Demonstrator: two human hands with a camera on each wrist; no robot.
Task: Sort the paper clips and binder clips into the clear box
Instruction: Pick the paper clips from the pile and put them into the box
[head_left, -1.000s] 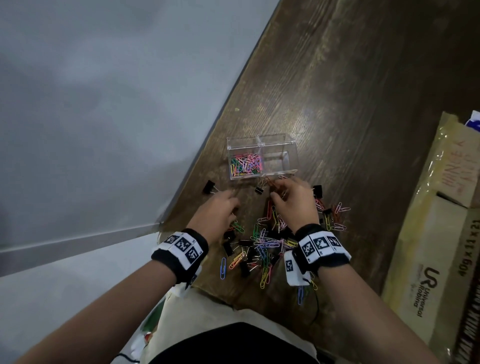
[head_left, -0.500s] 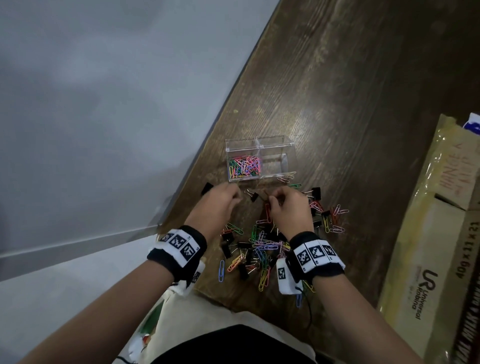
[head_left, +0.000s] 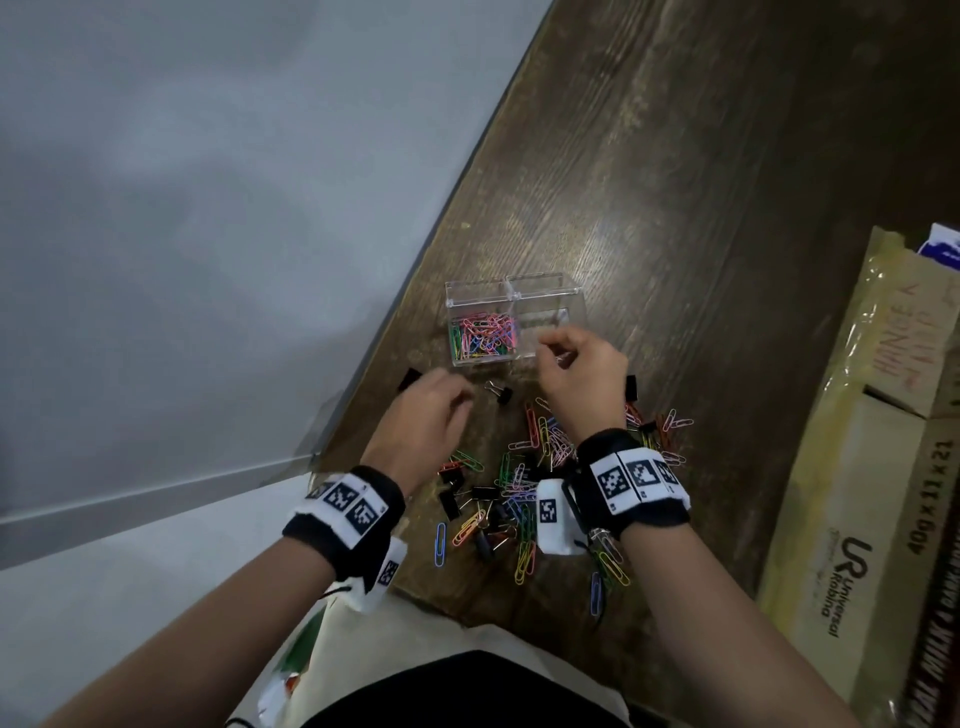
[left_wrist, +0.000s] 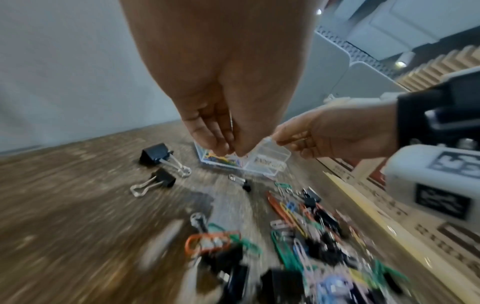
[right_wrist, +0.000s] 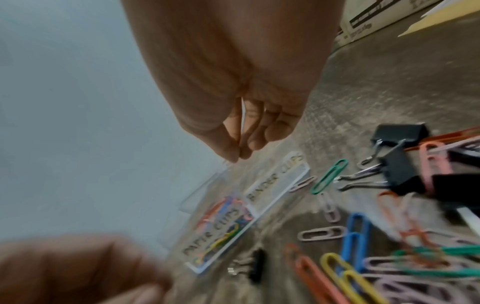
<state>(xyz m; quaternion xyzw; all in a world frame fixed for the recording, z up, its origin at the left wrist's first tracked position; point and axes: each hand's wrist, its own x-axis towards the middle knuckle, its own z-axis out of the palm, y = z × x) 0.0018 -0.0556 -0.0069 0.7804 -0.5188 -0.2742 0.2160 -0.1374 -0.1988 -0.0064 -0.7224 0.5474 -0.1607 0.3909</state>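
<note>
The clear box (head_left: 519, 296) stands on the wooden table, with coloured paper clips (head_left: 483, 338) in its left compartment. Its front (right_wrist: 275, 183) bears the labels "paper clips" and "binder clips". My right hand (head_left: 545, 345) hovers at the box's near rim, thumb and forefinger pinched together (right_wrist: 237, 157); whether they hold anything is hidden. My left hand (head_left: 457, 402) hangs just left of a small black binder clip (head_left: 500, 391), its fingertips (left_wrist: 223, 151) curled against the thumb with nothing showing between them. A mixed pile of clips (head_left: 519, 483) lies between my wrists.
Another black binder clip (head_left: 410, 378) lies near the table's left edge (head_left: 415, 291), beyond which is grey floor. A long cardboard carton (head_left: 857, 467) runs along the right side. Bare wood stretches behind the box.
My right hand has lifted from the pile and moved forward to the box's rim. My left hand has drawn back a little from the small binder clip, which stays on the table.
</note>
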